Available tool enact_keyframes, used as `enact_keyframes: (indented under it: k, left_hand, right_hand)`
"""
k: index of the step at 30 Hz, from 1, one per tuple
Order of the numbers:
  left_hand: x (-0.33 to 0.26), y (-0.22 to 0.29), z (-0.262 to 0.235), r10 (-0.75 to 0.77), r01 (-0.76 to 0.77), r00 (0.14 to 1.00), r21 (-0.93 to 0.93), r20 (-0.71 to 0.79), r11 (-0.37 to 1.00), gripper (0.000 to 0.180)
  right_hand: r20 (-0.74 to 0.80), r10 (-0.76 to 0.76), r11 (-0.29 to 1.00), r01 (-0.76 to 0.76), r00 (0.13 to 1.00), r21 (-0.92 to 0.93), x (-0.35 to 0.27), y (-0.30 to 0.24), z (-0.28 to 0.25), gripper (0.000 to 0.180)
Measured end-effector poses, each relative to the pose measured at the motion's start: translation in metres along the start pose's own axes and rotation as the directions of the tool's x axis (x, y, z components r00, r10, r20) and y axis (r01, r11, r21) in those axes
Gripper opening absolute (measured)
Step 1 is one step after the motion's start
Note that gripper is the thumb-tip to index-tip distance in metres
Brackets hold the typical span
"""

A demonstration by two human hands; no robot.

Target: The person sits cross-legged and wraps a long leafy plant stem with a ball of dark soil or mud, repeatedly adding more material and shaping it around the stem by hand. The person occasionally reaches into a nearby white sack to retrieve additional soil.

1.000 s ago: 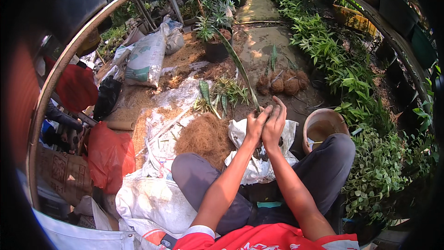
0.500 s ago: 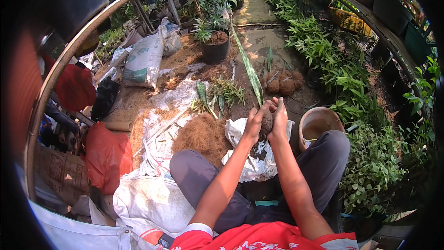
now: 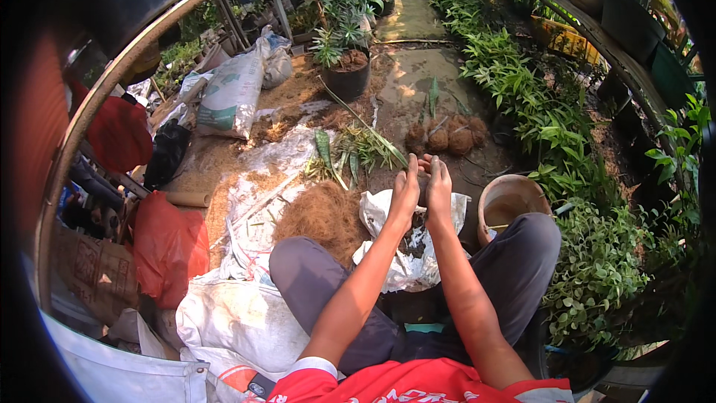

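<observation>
My left hand [image 3: 405, 192] and my right hand [image 3: 438, 190] face each other above my crossed legs, palms pressed around a dark ball of soil [image 3: 423, 194], mostly hidden between them. From its top a long, narrow snake plant leaf [image 3: 371, 131] slants away to the far left. Under my hands lies a crumpled white plastic bag [image 3: 374, 213] with dark soil on it. Left of the bag is a heap of brown coconut fibre [image 3: 322, 218]. Several fibre-wrapped root balls [image 3: 438, 136] sit on the ground just beyond my fingers, with leaves standing up from them.
A clay-coloured pot [image 3: 513, 198] stands by my right knee. Cut leaves [image 3: 365, 148] lie ahead on the left. Farther off are a black potted plant [image 3: 349, 78] and a full sack [image 3: 233, 97]. A red bag [image 3: 170, 250] is at left; leafy plants [image 3: 597, 254] line the right.
The leaf has swung from nearly upright to a low slant toward the left. My hands have turned with the soil ball and their fingers now point more straight ahead.
</observation>
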State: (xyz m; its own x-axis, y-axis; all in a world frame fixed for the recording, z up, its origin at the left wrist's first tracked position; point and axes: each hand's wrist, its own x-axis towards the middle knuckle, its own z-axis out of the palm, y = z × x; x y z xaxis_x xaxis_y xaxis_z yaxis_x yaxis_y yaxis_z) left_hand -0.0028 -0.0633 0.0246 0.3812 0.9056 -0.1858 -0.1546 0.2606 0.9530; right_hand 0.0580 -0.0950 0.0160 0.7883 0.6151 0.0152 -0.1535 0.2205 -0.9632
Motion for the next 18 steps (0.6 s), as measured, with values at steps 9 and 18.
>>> enact_keyframes:
  k: [9,18]
  left_hand:
    - [0.002,0.0,-0.004,0.147,-0.055,0.952,-0.323,0.269,0.945,0.031]
    - [0.002,-0.029,0.002,0.021,0.079,0.96,-0.342,0.278,0.936,0.022]
  right_hand:
    - [0.05,0.145,0.968,-0.152,0.988,0.201,-0.007,-0.014,-0.003,0.045]
    - [-0.298,0.093,0.974,-0.025,0.95,0.224,0.0,0.017,-0.011,0.04]
